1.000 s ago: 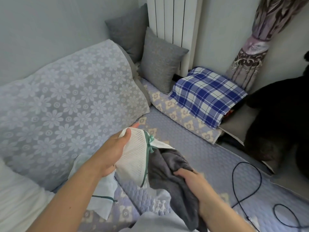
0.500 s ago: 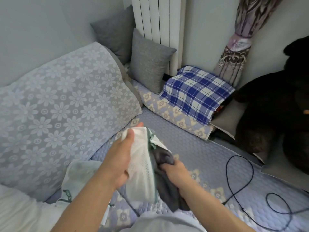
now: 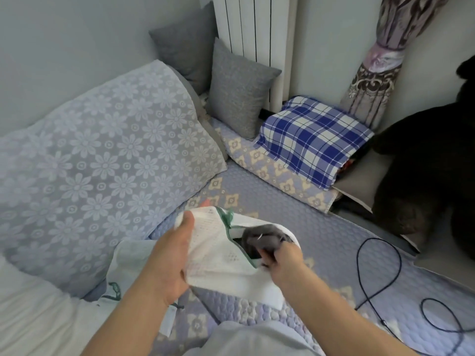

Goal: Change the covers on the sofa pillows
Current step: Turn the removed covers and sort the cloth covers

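White mesh cover (image 3: 218,255), green-trimmed, mouth open — bunched grey fabric (image 3: 262,238) partly inside.

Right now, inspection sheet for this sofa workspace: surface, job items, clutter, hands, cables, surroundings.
Surface: lilac quilted sofa mat, patterned border.
Job's things: white mesh pillow cover with green trim; dark grey fabric bunched at its opening; two grey square pillows against the radiator.
Clutter: blue-and-white plaid cloth; large floral lace cushion.
Hands: left hand grips the white cover; right hand grips the grey fabric.
Cables: black cable looped on the mat.
Surroundings: white radiator, tied patterned curtain, dark plush toy.
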